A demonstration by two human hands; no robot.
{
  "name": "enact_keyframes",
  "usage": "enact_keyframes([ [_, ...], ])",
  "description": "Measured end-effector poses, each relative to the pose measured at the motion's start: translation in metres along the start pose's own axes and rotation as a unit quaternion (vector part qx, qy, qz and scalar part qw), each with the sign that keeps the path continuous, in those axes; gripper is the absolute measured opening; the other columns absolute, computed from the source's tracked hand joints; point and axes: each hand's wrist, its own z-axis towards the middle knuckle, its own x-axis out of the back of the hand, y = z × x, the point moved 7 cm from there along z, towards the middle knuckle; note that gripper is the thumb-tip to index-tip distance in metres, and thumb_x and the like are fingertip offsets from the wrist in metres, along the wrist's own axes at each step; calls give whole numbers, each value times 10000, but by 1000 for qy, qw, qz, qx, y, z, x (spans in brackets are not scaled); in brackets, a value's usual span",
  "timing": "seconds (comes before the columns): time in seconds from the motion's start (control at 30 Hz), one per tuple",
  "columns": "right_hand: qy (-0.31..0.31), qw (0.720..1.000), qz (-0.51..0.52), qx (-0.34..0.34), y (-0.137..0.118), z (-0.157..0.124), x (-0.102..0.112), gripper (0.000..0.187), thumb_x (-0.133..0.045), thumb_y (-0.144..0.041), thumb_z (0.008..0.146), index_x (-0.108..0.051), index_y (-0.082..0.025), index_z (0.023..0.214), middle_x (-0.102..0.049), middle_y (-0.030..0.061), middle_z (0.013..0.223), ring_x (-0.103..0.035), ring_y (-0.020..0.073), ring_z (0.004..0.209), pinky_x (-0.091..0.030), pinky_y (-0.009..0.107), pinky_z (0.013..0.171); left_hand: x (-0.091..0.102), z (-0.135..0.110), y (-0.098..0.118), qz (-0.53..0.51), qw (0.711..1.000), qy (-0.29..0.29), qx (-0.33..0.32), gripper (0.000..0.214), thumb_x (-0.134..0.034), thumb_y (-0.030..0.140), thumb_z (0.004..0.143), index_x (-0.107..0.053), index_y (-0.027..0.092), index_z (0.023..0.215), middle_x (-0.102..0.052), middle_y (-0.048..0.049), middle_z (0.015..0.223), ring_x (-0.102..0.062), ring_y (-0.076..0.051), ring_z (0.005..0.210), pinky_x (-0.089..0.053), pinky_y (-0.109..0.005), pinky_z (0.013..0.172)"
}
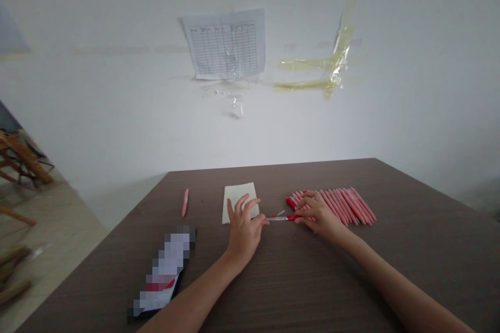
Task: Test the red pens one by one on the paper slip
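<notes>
A slim pen (279,218) with a clear, silvery barrel and a red end lies level between my hands, just above or on the table. My left hand (245,230) pinches its left end between thumb and forefinger, the other fingers raised over a small cream paper pad (239,192). At the red end, the fingers of my right hand (318,217) are closed on the pen. Behind the barrel shows a thin small piece (280,213), pale and orange, too small to name. A row of several pink pens (346,205) lies beside and behind my right hand.
A single pink pen (185,203) lies at the left of the brown table (297,291). Nearer me is a dark-edged flat object (167,270), its face blurred out. The wall (156,114) behind the table carries a taped printed sheet (226,47).
</notes>
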Motion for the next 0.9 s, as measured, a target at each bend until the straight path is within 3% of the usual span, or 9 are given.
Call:
enact_keyframes([
  [0.47, 45, 998, -33, 6, -10, 2, 4, 90, -658, -323, 840, -739, -284, 835, -668, 68, 928, -480, 290, 1094, -423, 500, 938, -1, 0, -1, 1, 1000, 18, 4, 213, -550, 126, 857, -679, 211, 711, -593, -62, 1131, -433, -289, 1253, -201, -669, 1116],
  [0.67, 71, 994, -79, 6, -11, 1, 4, 86, -663, -363, 834, -725, -303, 837, -675, 44, 918, -484, 295, 1089, -288, 603, 1025, 0, -1, -1, -8, 1000, 27, 7, 219, -530, 95, 854, -669, 192, 715, -584, -67, 1063, -459, -271, 1228, -213, -643, 1129],
  [0.9, 78, 991, -111, -2, -11, -1, 1, 74, -653, -360, 841, -714, -321, 854, -687, 24, 949, -473, 297, 1122, -176, 644, 1073, -1, -1, -3, -13, 1000, 24, 9, 226, -525, 91, 848, -667, 200, 710, -578, -58, 1018, -460, -277, 1228, -212, -658, 1119],
])
